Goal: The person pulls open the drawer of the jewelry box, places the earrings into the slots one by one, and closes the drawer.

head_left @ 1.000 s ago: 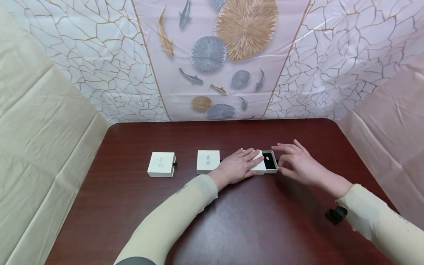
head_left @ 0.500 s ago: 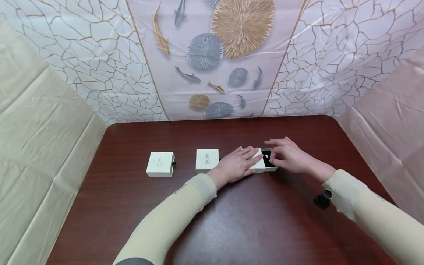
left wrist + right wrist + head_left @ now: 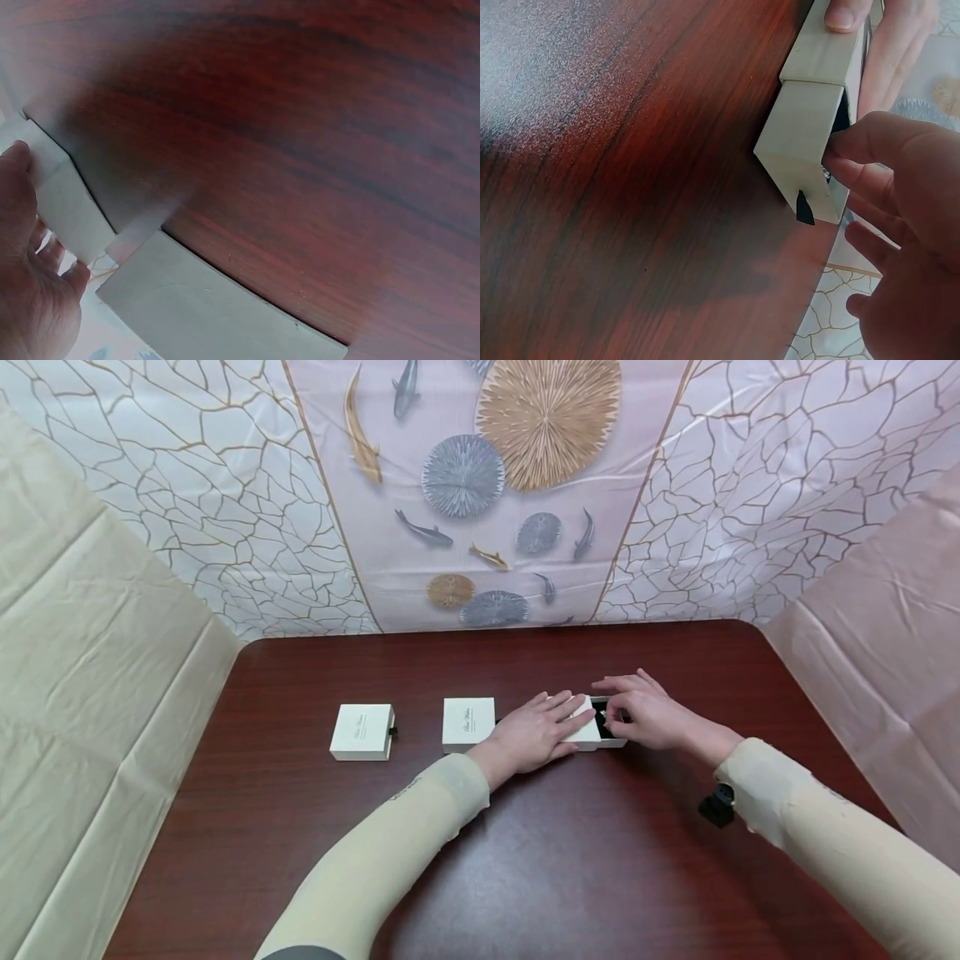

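Note:
My left hand point(image 3: 527, 734) rests on the white jewellery box point(image 3: 587, 734) at the right, its fingers spread over the lid and its thumb against the front side. The box's drawer point(image 3: 617, 742) is pulled partway out to the right and shows a black lining. My right hand point(image 3: 651, 717) reaches into it, thumb and forefinger closing on a small shiny piece of jewellery point(image 3: 826, 174). Fingertips hide most of that piece, so its kind is unclear. A black pull tab point(image 3: 804, 208) sticks out from the drawer's end in the right wrist view.
Just left of the left hand stands a second white box point(image 3: 468, 724). Farther left is a third white box point(image 3: 362, 732) with a black tab. All stand on a dark red-brown wooden table point(image 3: 525, 860). Patterned cloth point(image 3: 480, 560) hangs behind it.
My right hand has moved left, from beside the drawer's end to inside it, and its thumb and forefinger have come together. The left hand stays on the box. The view has shifted slightly.

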The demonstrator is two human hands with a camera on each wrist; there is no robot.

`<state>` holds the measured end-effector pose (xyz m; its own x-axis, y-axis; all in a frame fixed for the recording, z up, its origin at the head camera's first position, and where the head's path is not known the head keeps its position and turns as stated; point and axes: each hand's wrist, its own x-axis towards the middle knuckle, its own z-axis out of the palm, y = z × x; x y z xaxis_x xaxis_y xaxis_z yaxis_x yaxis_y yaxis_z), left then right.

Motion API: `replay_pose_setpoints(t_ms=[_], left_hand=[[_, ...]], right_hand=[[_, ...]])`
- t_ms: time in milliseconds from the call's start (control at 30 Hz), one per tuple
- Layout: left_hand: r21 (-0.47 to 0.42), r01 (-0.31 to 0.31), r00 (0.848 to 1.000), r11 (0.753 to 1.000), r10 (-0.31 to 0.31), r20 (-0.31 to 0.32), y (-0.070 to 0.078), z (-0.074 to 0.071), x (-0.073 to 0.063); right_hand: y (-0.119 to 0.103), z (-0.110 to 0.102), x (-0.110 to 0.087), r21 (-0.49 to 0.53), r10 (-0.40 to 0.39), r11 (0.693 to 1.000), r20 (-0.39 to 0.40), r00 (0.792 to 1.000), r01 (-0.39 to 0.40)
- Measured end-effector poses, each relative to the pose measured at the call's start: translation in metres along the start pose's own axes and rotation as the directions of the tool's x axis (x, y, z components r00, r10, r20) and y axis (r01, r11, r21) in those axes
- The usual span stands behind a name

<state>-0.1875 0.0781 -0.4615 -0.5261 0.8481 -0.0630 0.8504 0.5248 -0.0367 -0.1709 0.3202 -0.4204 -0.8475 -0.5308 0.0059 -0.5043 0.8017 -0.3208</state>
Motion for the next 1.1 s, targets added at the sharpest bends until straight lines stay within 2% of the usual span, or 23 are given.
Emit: replay_pose_setpoints(t_ms=[367,800,1100], left_hand=[[-0.006,0.001,1.0,1.0,-0.001,0.007,0.001,-0.001,-0.001],[0.001,-0.01,1.0,1.0,0.01,-0.006,0.0,0.002,0.001],[0.004,0.0,1.0,1.0,0.0,-0.002,0.0,0.002,0.001]], right_hand=[[0.003,0.004,0.004,-0.015,0.016,1.0,0.041,0.999,-0.015],[-0.001,-0.005,0.009,-0.117,0.05,0.992,0.106,0.993,-0.038],[-0.002,-0.008,0.009,-0.169,0.059,0.985,0.079,0.995,-0.045]])
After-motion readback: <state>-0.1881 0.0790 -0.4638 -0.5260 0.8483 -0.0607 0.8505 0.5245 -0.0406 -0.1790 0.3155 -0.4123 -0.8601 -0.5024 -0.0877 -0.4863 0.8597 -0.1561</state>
